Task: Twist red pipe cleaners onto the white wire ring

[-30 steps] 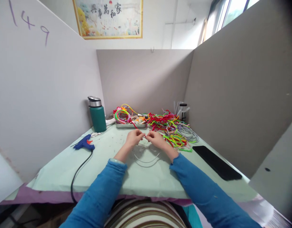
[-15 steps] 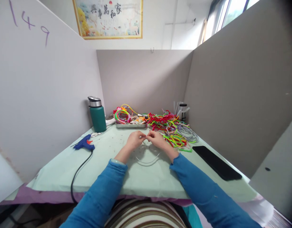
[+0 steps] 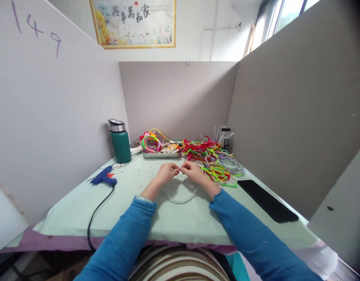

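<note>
My left hand and my right hand meet above the middle of the table, fingertips pinched together on a thin white hoop whose curve hangs down toward me. A small red bit shows between the fingertips. Both hands are closed in a pinch. Just right of my right hand lies a heap of coloured pipe cleaners in red, green, yellow and grey.
A blue glue gun with a black cord lies at the left. A green bottle stands behind it. A metal tray of bright craft pieces sits at the back. A black phone lies at the right. Partition walls close three sides.
My hands stay pinched on the hoop and have shifted only slightly; a red bit now shows between the fingertips.
</note>
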The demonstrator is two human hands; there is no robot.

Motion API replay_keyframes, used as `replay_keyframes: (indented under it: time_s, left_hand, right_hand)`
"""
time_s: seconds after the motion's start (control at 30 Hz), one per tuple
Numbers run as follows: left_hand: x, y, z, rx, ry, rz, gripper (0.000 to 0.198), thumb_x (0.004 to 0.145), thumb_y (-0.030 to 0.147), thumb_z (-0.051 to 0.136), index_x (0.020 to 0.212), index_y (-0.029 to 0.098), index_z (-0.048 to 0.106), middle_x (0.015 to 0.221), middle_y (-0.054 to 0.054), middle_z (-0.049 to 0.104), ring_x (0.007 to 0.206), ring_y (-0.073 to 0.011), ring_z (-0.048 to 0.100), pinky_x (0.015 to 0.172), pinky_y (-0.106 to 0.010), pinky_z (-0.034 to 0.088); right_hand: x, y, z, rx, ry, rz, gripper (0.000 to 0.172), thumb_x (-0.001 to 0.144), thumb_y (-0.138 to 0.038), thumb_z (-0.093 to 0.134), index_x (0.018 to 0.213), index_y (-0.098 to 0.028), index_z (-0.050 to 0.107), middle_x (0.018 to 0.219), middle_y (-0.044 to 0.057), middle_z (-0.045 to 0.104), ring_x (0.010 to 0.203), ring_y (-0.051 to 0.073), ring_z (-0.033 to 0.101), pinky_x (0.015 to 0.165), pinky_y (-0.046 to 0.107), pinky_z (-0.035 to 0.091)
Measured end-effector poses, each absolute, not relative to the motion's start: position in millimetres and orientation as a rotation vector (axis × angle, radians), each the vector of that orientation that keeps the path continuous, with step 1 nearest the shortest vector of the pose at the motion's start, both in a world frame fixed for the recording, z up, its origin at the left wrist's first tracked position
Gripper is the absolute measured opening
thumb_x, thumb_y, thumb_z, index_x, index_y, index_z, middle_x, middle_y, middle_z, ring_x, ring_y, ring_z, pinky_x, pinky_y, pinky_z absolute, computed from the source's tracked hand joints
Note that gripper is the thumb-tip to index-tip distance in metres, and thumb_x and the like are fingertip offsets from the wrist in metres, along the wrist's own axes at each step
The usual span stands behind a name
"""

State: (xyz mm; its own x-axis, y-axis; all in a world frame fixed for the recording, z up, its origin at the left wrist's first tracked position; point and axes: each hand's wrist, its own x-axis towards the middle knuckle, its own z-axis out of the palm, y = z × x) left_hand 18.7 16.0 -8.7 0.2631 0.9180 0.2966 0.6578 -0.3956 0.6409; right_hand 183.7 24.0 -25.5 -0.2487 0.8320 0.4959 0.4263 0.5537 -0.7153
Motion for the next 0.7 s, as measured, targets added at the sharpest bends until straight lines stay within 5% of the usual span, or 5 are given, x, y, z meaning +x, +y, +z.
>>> replay_keyframes:
  time_s: [0.2,0.7]
  left_hand:
    - [18.8,15.9,-9.9,2.051,1.334,0.919,0.027,0.078,0.032,0.05,0.082,0.012,0.067,0.061,0.001,0.055,0.044,-0.0078,0.046,0.04,-0.019,0.036]
    - [20.7,8.3,-1.2,1.949,1.365,0.91,0.023,0.078,0.031,0.051,0.074,0.013,0.063,0.057,0.003,0.052,0.039,-0.006,0.041,0.037,-0.018,0.032]
  right_hand:
    - [183.6,25.5,-24.6,-0.993,-1.85,0.588,0.017,0.072,-0.032,0.057,0.067,-0.016,0.056,0.061,-0.002,0.055,0.057,0.011,0.047,0.053,0.023,0.034]
    - [182.9,19.2,-20.5,-0.932,-1.886,0.576,0.011,0.075,-0.025,0.053,0.072,-0.016,0.059,0.065,-0.001,0.056,0.059,0.011,0.047,0.055,0.022,0.035]
